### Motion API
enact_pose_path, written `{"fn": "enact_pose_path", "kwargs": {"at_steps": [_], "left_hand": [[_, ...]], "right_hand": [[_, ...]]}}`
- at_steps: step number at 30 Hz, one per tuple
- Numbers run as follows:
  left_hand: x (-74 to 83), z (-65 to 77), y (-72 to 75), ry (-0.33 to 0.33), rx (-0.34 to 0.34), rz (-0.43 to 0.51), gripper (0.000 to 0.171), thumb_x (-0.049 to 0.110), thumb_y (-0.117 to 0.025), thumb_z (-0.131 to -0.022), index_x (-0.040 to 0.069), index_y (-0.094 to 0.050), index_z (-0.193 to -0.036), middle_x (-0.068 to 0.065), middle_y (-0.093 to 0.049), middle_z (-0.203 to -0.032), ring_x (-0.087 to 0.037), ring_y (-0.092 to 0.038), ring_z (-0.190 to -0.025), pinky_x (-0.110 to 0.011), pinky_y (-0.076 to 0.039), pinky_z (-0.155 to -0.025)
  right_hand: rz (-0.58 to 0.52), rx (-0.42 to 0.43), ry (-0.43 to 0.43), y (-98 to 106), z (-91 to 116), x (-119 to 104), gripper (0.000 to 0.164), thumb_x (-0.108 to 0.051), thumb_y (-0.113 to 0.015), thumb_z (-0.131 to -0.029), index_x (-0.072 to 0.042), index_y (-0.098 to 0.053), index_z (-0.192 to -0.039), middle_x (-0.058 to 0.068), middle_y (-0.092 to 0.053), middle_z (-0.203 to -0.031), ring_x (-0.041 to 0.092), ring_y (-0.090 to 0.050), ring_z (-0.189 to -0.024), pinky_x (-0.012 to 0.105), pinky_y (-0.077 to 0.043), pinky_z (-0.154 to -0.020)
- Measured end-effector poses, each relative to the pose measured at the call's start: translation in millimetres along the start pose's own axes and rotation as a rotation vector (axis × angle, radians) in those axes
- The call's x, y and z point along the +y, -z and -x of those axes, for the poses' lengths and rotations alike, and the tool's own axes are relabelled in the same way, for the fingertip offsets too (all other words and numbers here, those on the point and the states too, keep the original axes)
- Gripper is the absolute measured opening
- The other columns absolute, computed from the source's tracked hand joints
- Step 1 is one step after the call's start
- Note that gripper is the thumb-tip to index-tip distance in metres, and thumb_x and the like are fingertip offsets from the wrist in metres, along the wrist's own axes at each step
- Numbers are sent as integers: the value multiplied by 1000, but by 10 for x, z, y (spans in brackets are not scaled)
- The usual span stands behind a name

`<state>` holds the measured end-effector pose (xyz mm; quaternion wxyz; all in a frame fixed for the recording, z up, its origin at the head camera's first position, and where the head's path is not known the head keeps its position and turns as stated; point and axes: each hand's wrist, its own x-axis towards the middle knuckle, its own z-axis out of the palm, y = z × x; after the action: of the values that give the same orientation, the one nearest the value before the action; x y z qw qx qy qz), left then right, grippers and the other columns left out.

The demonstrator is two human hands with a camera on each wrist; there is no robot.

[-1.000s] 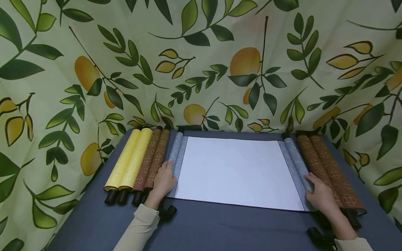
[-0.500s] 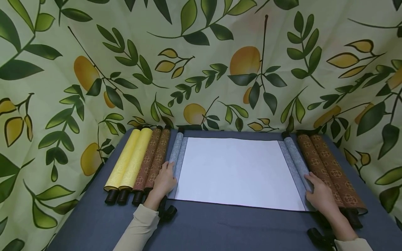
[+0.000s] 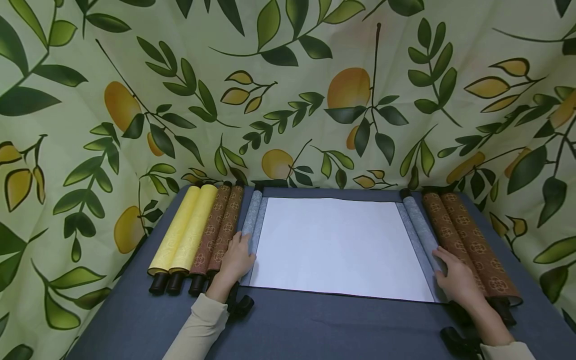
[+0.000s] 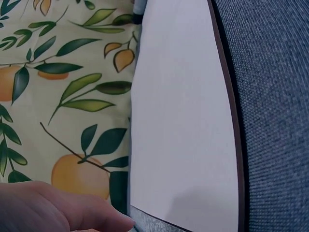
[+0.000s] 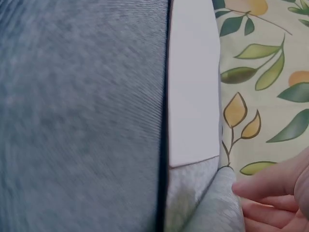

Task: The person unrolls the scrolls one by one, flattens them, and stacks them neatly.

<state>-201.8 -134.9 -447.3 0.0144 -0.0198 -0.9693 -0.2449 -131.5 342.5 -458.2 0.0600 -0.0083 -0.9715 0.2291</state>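
Note:
A hanging scroll lies partly unrolled on the table, its blank white paper [image 3: 333,245] between two grey-blue patterned rolled ends. My left hand [image 3: 236,257] holds the left roll [image 3: 252,212] near its front end. On the other side, my right hand [image 3: 459,280] grips the right roll [image 3: 420,220], also toward the front. In the right wrist view, the thumb [image 5: 260,183] touches the grey roll [image 5: 217,203], with the fingers bent beneath. The left wrist view shows the thumb [image 4: 96,212] at the grey border; the other fingers are hidden there.
Left of the scroll lie two yellow rolled scrolls [image 3: 182,230] and two brown ones [image 3: 225,225]. Two more brown rolled scrolls [image 3: 472,245] lie to the right. Blue cloth [image 3: 337,330] covers the table, and a leaf-and-fruit patterned curtain [image 3: 288,100] stands behind.
The head view has shifted very slightly. Both hands stay on the rolled ends, and the white paper looks about equally wide throughout.

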Motion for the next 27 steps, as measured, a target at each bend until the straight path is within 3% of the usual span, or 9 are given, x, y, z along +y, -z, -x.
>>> {"fn": "enact_pose_path", "kwargs": {"at_steps": [3, 7, 9, 12, 14, 16, 19, 23, 27], "left_hand": [[24, 11, -6, -29, 32, 1, 48, 3, -64, -84, -10, -53, -129, -35, -40, -143, -51, -42, -131, -63, -45, -96], [69, 27, -34, -95, 84, 8, 43, 1, -63, -82, -9, -59, -123, -33, -48, -138, -49, -48, -127, -61, -45, -98], [110, 30, -55, -135, 105, 13, 40, -1, -63, -81, -8, -61, -120, -33, -52, -134, -48, -50, -125, -59, -45, -100], [207, 29, -98, -202, 119, 29, 38, -5, -61, -78, -9, -64, -116, -33, -55, -130, -47, -52, -124, -56, -46, -99], [295, 32, -132, -236, 102, 52, 38, -6, -60, -78, -9, -64, -115, -32, -57, -129, -45, -53, -125, -54, -47, -98], [391, 40, -173, -260, 69, 80, 38, -7, -59, -78, -8, -64, -116, -29, -58, -129, -43, -54, -124, -52, -48, -97], [535, 63, -245, -288, -5, 111, 38, -5, -58, -80, -5, -64, -118, -24, -61, -128, -35, -60, -115, -42, -52, -89], [709, 99, -361, -338, -104, 171, 37, -3, -55, -84, -1, -64, -120, -18, -65, -125, -23, -58, -90, -30, -43, -73], [891, 131, -486, -373, -218, 290, 35, -1, -51, -89, 0, -63, -121, -16, -66, -124, -27, -64, -102, -37, -52, -88]], "right_hand": [[-14, -20, -1, 40, 11, 23, 50, 1, -57, -85, 19, -44, -130, 44, -41, -134, 22, -47, -57, 31, -39, -59], [-63, -50, -25, 125, -11, 59, 51, -5, -57, -91, 18, -40, -134, 45, -43, -132, 55, -58, -97, 46, -53, -70], [-84, -46, -30, 162, -20, 83, 49, -8, -56, -94, 17, -41, -134, 45, -45, -130, 55, -57, -104, 42, -55, -71], [-125, 1, -11, 207, -9, 137, 46, -9, -58, -94, 17, -46, -130, 41, -54, -124, 13, -70, -92, 26, -56, -67], [-158, 36, -3, 249, -1, 183, 44, -10, -59, -94, 16, -49, -127, 15, -72, -109, -17, -56, -79, 15, -49, -61], [-215, 39, -19, 297, 7, 237, 45, -13, -59, -95, 16, -48, -128, -19, -69, -97, -30, -39, -76, 12, -47, -58], [-283, 35, -72, 368, 25, 325, 51, -20, -57, -97, 15, -45, -131, -50, -39, -87, -28, -45, -73, 15, -48, -57], [-352, 87, -140, 441, 39, 467, 47, -21, -56, -97, 13, -47, -128, -49, -42, -82, -24, -51, -70, 15, -49, -57], [-434, 168, -336, 520, 36, 616, 25, -24, -56, -97, -8, -59, -116, -46, -44, -71, -20, -51, -61, 15, -47, -54]]}}
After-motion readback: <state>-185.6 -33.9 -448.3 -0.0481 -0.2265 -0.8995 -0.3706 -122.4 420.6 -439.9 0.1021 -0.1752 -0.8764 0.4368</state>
